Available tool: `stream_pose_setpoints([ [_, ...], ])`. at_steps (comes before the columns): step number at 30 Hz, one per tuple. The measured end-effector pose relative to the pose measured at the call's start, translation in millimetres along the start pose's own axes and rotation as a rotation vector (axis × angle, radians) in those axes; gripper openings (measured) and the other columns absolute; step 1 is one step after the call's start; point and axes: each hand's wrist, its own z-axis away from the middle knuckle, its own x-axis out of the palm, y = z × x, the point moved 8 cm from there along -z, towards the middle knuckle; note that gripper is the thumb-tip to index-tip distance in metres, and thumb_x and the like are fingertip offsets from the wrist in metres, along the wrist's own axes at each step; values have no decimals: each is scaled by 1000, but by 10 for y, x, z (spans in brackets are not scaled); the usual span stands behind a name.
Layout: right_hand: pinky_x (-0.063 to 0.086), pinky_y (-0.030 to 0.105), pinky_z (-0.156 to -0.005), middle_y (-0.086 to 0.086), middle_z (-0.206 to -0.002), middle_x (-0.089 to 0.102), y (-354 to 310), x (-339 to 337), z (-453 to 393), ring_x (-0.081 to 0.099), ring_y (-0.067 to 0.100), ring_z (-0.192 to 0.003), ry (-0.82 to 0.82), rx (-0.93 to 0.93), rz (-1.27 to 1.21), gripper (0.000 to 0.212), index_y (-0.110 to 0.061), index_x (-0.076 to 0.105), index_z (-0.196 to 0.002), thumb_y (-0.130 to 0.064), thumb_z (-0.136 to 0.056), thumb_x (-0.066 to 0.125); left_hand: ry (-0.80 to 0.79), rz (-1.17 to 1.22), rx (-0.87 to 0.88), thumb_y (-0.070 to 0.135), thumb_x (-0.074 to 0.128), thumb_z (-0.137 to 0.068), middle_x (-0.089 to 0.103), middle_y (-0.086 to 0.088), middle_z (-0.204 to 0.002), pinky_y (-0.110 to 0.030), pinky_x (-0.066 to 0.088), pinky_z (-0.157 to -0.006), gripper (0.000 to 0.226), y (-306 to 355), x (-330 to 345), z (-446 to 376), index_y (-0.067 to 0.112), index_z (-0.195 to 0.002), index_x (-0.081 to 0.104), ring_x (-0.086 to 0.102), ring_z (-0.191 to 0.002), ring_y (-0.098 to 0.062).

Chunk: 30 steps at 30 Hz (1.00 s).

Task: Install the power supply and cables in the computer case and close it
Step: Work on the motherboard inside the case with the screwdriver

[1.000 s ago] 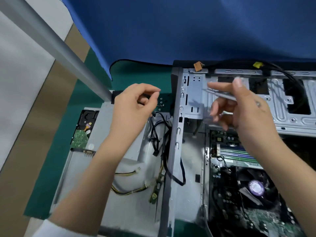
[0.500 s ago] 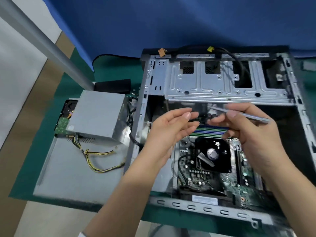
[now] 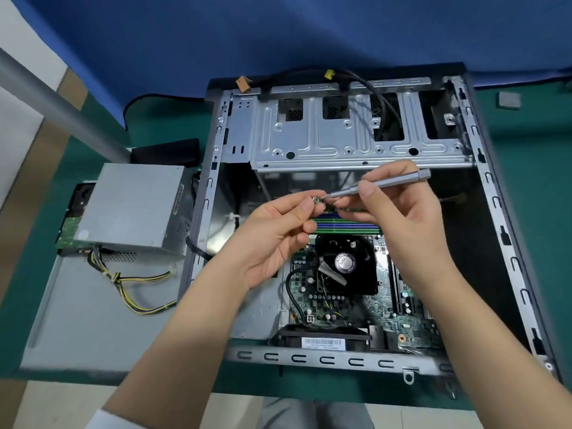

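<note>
One small screw (image 3: 316,200) now sits pinched between the thumb and forefinger of my left hand (image 3: 278,233), and the tip of the slim grey screwdriver (image 3: 380,183) in my right hand (image 3: 399,212) is meeting its head. Half a second ago the two hands were only closing on each other over the board, and a second ago the left one was out over the power supply side, so I read this as loading the screw onto the driver before fastening anything. My left hand is curled mostly closed around the screw; my right is closed on the driver shaft in a pen-like grip.

Both hands hover above the open computer case (image 3: 483,212), just over the memory sticks (image 3: 346,226), with the CPU fan (image 3: 345,264) below them. The power supply (image 3: 133,205) is well off to the left of my left hand, outside the case, resting on a loose grey side panel (image 3: 77,320) on the bench (image 3: 541,181), its yellow and black cables (image 3: 139,289) trailing free. So the unit itself is not yet installed, nothing is plugged in, and the panel is still off.
</note>
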Motion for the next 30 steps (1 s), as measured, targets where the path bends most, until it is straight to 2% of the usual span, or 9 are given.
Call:
stream_pose_setpoints([
  [7, 56, 23, -68, -3, -75, 66, -15, 57, 9, 70, 13, -79, -22, -30, 32, 14, -11, 48, -88, 1, -93, 51, -14, 44, -13, 11, 59, -76, 67, 0, -71, -10, 45, -40, 20, -7, 18, -9, 13, -83, 78, 57, -53, -4],
  [16, 57, 27, -71, -4, -78, 63, -64, 74, 32, 69, 13, -79, -34, -93, 35, 13, -12, 47, -89, 0, -92, 51, -53, 127, -49, 10, 56, -78, 64, 0, -70, -9, 43, -40, 22, -16, 61, 7, 13, -81, 78, 56, -55, -5],
  [23, 59, 36, -69, 6, -78, 65, -120, 30, 48, 71, 27, -79, -1, -127, 11, 7, -13, 46, -93, -8, -91, 51, -107, 250, -73, 8, 53, -81, 64, -1, -72, -9, 43, -40, 24, -7, 118, 61, 10, -82, 77, 57, -56, -6],
  [28, 59, 36, -67, 3, -73, 67, -93, -20, 47, 71, 28, -74, 25, -103, 22, 4, -15, 52, -92, -11, -93, 52, -18, 110, 37, 13, 62, -75, 68, -1, -73, -12, 51, -50, 16, 82, 31, 116, 13, -78, 78, 64, -60, -6],
  [30, 59, 36, -67, 5, -75, 67, -84, -2, 6, 71, 30, -75, 33, -83, 26, 3, -17, 55, -92, -15, -93, 53, 30, 139, 116, 13, 64, -75, 70, -3, -76, -13, 53, -56, 14, 202, -85, 194, 12, -78, 78, 68, -65, -8],
])
